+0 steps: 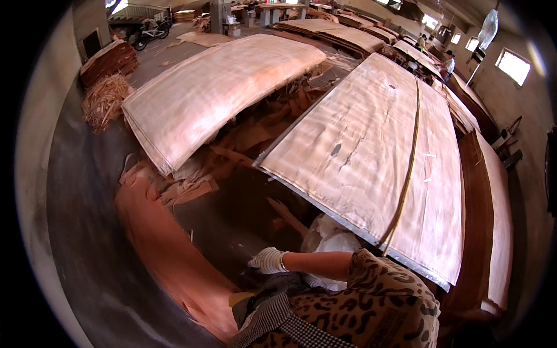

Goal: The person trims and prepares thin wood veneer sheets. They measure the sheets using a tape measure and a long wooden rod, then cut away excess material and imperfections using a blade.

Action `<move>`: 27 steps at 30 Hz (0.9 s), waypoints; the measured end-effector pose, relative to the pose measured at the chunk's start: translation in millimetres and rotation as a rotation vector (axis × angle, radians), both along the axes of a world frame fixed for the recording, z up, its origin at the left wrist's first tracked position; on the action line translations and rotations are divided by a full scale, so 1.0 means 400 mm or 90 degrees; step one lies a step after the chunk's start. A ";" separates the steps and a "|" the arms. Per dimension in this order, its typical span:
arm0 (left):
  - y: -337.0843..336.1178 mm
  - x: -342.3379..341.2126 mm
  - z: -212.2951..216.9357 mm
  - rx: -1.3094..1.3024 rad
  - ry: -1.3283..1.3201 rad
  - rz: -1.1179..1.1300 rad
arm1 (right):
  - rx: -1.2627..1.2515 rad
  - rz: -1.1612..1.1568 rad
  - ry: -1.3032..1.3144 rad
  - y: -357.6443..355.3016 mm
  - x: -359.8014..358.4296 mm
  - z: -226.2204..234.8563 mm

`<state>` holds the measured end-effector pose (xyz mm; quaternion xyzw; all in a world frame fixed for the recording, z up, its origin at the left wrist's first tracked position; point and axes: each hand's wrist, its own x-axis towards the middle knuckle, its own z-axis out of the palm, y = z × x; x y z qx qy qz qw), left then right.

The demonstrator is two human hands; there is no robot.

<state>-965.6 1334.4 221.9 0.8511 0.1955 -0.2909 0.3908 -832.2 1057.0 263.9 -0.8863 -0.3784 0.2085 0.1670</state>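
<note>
My right hand (268, 260), in a white knit glove, reaches leftward over the dark floor in front of my body. Its fingers point left and look loosely extended, with nothing visible in them. Below and left of it, a long reddish-brown veneer strip (168, 249) runs along the floor up to my clothes. A small yellow patch (238, 298) shows beside my apron; what it is I cannot tell. My left hand is not in view. Near my right forearm lies crumpled clear plastic (331, 235), partly under the edge of a veneer-topped table.
A wide pale veneer sheet (360, 151) covers the table at right, with a dark strip (413, 156) lying lengthwise across it. Another veneer stack (226, 87) stands at left, above torn scraps (191, 185). Shavings (106, 98) lie by the wall. A person (449, 65) stands far off.
</note>
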 end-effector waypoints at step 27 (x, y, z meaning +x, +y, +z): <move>0.730 1.185 -0.055 -0.178 0.043 -0.211 | -0.253 -0.353 0.253 0.495 0.918 -0.116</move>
